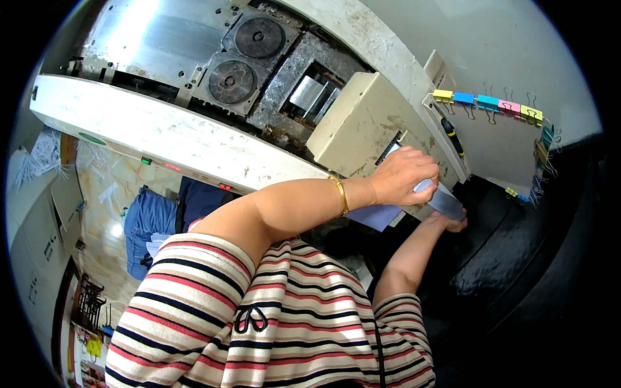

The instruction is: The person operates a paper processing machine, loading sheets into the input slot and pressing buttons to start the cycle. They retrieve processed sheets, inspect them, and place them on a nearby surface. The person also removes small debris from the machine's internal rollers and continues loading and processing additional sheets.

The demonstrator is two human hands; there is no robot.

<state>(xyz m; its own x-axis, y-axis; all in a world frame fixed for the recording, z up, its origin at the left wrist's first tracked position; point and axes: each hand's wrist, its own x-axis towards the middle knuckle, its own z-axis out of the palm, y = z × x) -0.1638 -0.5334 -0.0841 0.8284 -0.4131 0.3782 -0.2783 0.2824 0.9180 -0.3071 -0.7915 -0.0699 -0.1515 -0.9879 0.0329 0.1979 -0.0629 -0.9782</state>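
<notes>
My left hand (404,175), a gold bangle at its wrist, is closed with curled fingers at the upper end of a pale bluish-white stack of paper (445,202). The stack looks bent over. At its lower right end my right hand (446,222) grips it, the fingers partly hidden. Both hands are by the end of a beige metal box (349,116) on a long white machine (162,132). A lavender sheet (377,217) shows below my left wrist.
Two dark round discs (260,36) and a shiny metal roller (309,94) sit in the machine's bed. Coloured binder clips (488,103) hang along a rack at the right, beside a black-and-yellow tool (451,132). Blue denim (149,223) lies at the left.
</notes>
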